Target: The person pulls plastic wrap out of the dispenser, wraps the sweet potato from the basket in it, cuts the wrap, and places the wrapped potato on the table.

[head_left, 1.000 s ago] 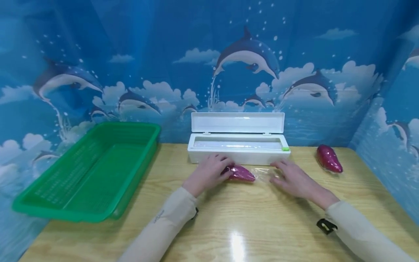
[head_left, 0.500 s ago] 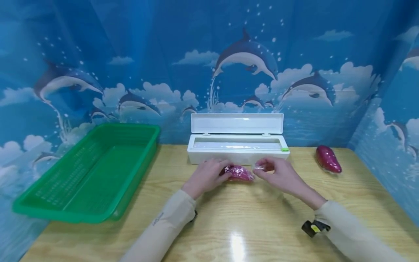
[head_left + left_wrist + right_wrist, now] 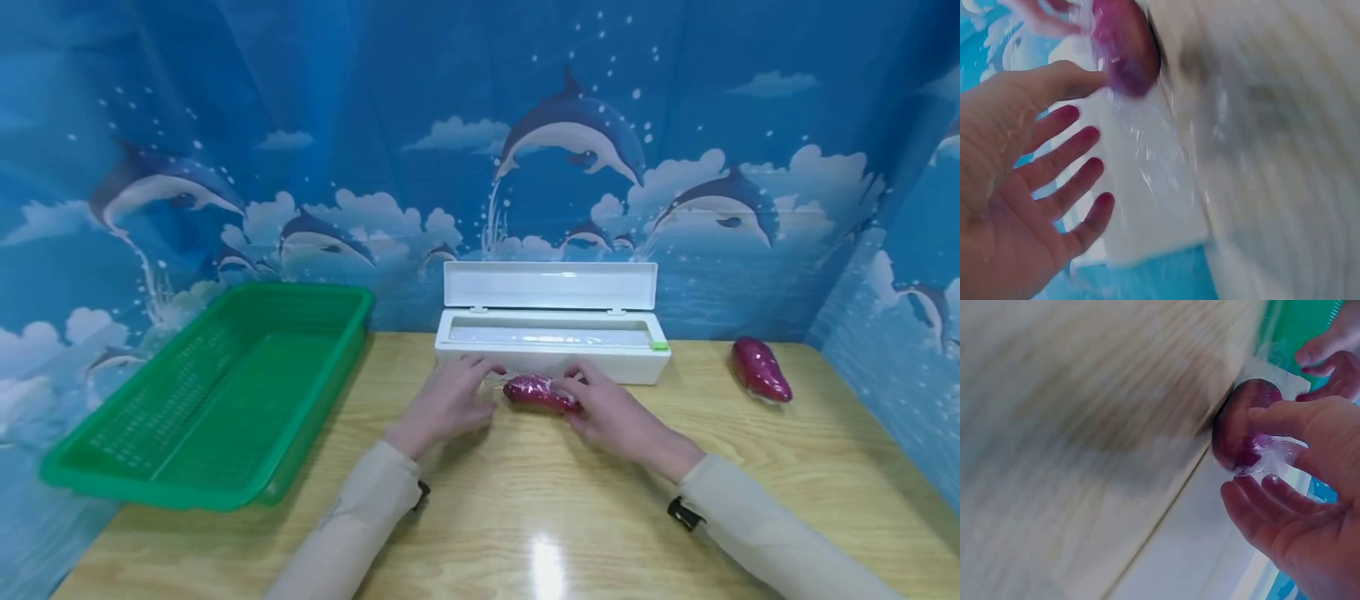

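Note:
A purple sweet potato [image 3: 531,390] in clear plastic wrap lies on the table in front of the white cling film box [image 3: 553,363]. My right hand [image 3: 617,417] holds its right end. In the right wrist view the thumb lies on the sweet potato [image 3: 1235,425], and the fingers are at bunched clear film [image 3: 1270,456]. Just left of it my left hand [image 3: 448,402] has its fingers spread apart. Loose clear film [image 3: 1147,165] extends from the sweet potato past those fingers in the left wrist view. Whether the left thumb touches the sweet potato, I cannot tell.
The box's lid [image 3: 550,285] stands raised, and a green slider [image 3: 659,345] sits at its right end. A second wrapped sweet potato [image 3: 761,369] lies at the back right. On the left is a green basket [image 3: 277,467]. A dolphin-print curtain [image 3: 420,100] backs the table.
The right hand moved left from the film tail, folding it over the sweet potato, and now holds the right end. The left hand let go of the left end and shifted slightly left.

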Available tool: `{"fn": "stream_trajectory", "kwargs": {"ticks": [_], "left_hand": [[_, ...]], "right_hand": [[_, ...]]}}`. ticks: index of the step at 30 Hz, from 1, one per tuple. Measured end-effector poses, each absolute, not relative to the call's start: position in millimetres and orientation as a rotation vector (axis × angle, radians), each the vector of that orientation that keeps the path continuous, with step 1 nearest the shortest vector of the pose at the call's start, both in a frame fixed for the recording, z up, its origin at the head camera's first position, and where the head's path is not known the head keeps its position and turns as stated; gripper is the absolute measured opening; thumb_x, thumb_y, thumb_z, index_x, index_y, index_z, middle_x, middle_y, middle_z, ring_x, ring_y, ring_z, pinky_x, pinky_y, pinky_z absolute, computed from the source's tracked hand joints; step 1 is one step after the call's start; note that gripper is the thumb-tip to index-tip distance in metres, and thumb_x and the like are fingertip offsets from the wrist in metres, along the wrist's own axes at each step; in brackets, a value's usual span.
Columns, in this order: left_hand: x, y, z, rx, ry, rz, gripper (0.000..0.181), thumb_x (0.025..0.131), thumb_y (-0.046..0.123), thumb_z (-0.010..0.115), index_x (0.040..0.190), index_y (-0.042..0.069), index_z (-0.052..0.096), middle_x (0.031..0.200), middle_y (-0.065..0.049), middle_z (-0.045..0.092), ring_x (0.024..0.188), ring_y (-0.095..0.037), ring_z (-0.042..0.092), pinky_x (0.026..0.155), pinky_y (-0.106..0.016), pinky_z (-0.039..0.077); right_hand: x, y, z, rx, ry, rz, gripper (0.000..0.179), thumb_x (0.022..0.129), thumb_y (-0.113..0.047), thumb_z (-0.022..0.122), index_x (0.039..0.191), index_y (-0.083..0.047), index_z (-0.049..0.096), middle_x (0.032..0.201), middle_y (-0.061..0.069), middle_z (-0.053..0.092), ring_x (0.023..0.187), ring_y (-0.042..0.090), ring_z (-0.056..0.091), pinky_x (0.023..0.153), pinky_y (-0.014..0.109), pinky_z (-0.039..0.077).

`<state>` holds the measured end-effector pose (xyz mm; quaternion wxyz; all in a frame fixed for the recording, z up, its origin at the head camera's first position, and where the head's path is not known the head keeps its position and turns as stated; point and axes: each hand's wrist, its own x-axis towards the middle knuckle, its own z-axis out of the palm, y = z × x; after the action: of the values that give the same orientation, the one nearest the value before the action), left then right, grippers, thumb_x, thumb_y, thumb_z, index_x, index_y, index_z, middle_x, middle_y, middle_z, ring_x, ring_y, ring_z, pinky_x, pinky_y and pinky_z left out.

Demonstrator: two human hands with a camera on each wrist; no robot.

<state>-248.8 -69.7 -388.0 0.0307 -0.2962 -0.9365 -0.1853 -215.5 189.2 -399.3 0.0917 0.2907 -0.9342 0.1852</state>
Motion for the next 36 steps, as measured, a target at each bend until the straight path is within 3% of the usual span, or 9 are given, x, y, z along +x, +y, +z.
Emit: {"fn": "stream_trajectory", "kwargs": {"ticks": [4,8,12,16,22,26,31,36], "left_hand": [[-246.5,-93.6,-386.7,-0.73,-2.948,-0.389,0.053,0.081,0.013,0.082,0.13,0.017,0.061,0.136,-0.01,0.063,0.127,-0.034,0.058,0.105,-0.057,0.049],[-247.1,-107.9,-390.3,-0.669,-2.977,-0.315,0.043,0.082,0.01,0.081,0.121,0.015,0.064,0.123,-0.012,0.067,0.11,-0.034,0.066,0.094,-0.057,0.054],[-251.3,-111.8,-394.4,-0.714,-2.944,-0.311,0.02,0.087,0.012,0.078,0.105,0.012,0.069,0.102,-0.009,0.07,0.089,-0.029,0.069,0.079,-0.051,0.058],[-255.2,-108.8,-394.2,-0.709,-2.949,-0.43,0.006,0.095,0.016,0.07,0.1,0.013,0.07,0.095,-0.004,0.073,0.085,-0.02,0.069,0.075,-0.039,0.059],[-253.2,-86.7,-385.6,-0.66,-2.885,-1.027,0.011,0.101,0.014,0.062,0.11,0.01,0.067,0.102,-0.006,0.074,0.089,-0.017,0.07,0.079,-0.031,0.06],[-249.2,-61.7,-385.0,-0.634,-2.84,-1.332,0.014,0.099,0.013,0.064,0.112,0.007,0.065,0.108,-0.009,0.07,0.092,-0.018,0.07,0.082,-0.028,0.061],[-244.9,-43.5,-388.7,-0.655,-2.94,-1.328,0.02,0.098,0.015,0.065,0.117,0.008,0.066,0.115,-0.01,0.07,0.105,-0.023,0.069,0.091,-0.035,0.06],[-244.6,-45.5,-392.5,-0.923,-3.013,-1.167,0.03,0.102,0.016,0.06,0.13,0.012,0.067,0.132,-0.01,0.068,0.123,-0.027,0.064,0.105,-0.044,0.053]], "right_hand": [[-218.2,188.2,-399.7,0.914,-2.746,0.349,0.056,0.079,-0.006,0.085,0.131,-0.007,0.064,0.126,0.013,0.063,0.111,0.028,0.066,0.094,0.042,0.06],[-220.2,187.4,-401.7,0.956,-2.691,0.207,0.055,0.081,-0.009,0.085,0.13,-0.008,0.059,0.121,0.013,0.066,0.107,0.03,0.068,0.09,0.045,0.061],[-219.7,187.5,-401.6,0.925,-2.742,0.262,0.058,0.086,-0.004,0.079,0.138,-0.007,0.054,0.126,0.014,0.066,0.112,0.032,0.068,0.093,0.045,0.06],[-217.0,188.6,-398.6,0.833,-2.839,0.403,0.062,0.085,-0.002,0.076,0.141,-0.006,0.051,0.133,0.014,0.066,0.119,0.031,0.066,0.1,0.045,0.057],[-211.7,191.1,-393.7,0.931,-2.826,0.618,0.05,0.081,-0.002,0.077,0.128,-0.005,0.062,0.124,0.01,0.068,0.111,0.024,0.068,0.094,0.038,0.06],[-208.1,190.3,-390.1,0.991,-2.836,0.691,0.049,0.085,-0.005,0.073,0.132,-0.008,0.063,0.13,0.007,0.064,0.108,0.017,0.066,0.09,0.031,0.06],[-204.8,190.4,-390.2,1.042,-2.826,0.55,0.06,0.085,-0.014,0.081,0.141,-0.005,0.06,0.133,0.01,0.057,0.107,0.02,0.066,0.09,0.033,0.061],[-203.1,190.6,-391.4,1.003,-2.84,0.431,0.059,0.085,-0.018,0.084,0.137,-0.003,0.06,0.123,0.009,0.065,0.104,0.022,0.07,0.088,0.034,0.062]]}}
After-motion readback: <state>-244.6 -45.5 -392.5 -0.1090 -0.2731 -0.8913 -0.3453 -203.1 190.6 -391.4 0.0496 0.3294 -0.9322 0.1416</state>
